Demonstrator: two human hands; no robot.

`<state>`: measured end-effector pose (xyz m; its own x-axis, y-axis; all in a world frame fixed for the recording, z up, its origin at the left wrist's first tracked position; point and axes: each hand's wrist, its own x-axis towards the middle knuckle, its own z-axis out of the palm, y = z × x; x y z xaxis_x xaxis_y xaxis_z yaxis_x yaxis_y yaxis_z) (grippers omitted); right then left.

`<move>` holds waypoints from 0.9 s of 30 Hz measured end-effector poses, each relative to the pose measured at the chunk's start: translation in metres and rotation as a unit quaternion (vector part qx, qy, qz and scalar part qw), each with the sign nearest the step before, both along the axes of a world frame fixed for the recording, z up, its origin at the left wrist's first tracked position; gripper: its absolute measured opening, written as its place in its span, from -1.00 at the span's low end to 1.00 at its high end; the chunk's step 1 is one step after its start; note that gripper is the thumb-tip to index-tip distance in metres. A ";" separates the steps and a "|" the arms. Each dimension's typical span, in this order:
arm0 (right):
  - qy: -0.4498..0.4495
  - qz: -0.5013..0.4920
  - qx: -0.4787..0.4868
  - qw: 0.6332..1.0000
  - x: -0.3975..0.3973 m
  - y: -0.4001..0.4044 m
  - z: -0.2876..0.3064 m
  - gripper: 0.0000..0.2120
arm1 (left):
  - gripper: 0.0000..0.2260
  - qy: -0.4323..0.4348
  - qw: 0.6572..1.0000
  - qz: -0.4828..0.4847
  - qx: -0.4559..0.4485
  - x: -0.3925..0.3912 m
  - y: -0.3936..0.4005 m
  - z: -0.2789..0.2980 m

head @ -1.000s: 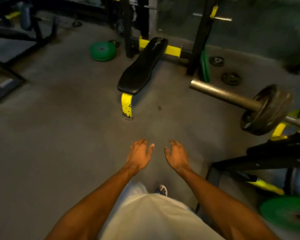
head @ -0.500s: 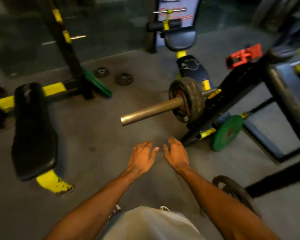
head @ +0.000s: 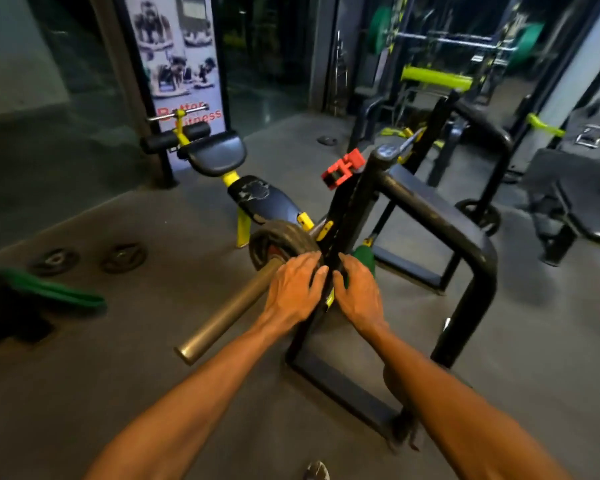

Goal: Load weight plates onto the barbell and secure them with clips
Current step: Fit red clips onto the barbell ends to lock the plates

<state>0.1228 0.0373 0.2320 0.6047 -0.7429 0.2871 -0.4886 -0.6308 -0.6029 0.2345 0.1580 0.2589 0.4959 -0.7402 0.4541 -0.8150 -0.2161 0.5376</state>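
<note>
Two hands at frame centre: left hand (head: 297, 292) with fingers loosely spread, fingertips against the rim of the black weight plate (head: 278, 245) already on the barbell sleeve (head: 229, 308); right hand (head: 355, 292) with fingers together, slightly curled, beside the black rack upright (head: 343, 216). Whether either grips anything, I cannot tell. One red barbell clip (head: 343, 171) perched on the rack, above centre, not yet fitted. Two small plates (head: 123, 258) on the floor at left; green plate (head: 363, 258) partly hidden behind the upright. Risk, as I judge it: unclipped plate sliding off the bare sleeve, or fingers nipped between plate and upright.
</note>
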 end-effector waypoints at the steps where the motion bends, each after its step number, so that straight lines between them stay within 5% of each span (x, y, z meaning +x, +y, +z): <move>1: -0.007 0.001 -0.014 1.000 0.005 -0.009 0.010 -0.54 | -0.60 -0.016 1.000 0.003 -0.012 0.009 -0.008 0.010; 9: -0.120 -0.009 -0.049 0.992 0.058 -0.069 0.061 -0.57 | -0.51 -0.075 0.997 0.027 -0.006 0.080 -0.079 0.063; 19: -0.108 -0.049 -0.049 0.992 0.055 -0.113 0.056 -0.59 | -0.14 0.007 0.995 0.013 0.103 0.098 -0.187 0.085; 21: -0.109 -0.054 -0.038 0.992 0.053 -0.114 0.056 -0.59 | -0.28 0.023 0.995 0.018 0.099 0.103 -0.203 0.085; 24: -0.112 -0.059 -0.046 0.991 0.057 -0.114 0.061 -0.58 | -0.75 0.007 0.999 0.029 0.022 0.111 -0.214 0.090; 27: -0.122 -0.074 -0.054 0.988 0.065 -0.113 0.070 -0.58 | -0.88 -0.002 0.999 0.001 -0.035 0.118 -0.212 0.099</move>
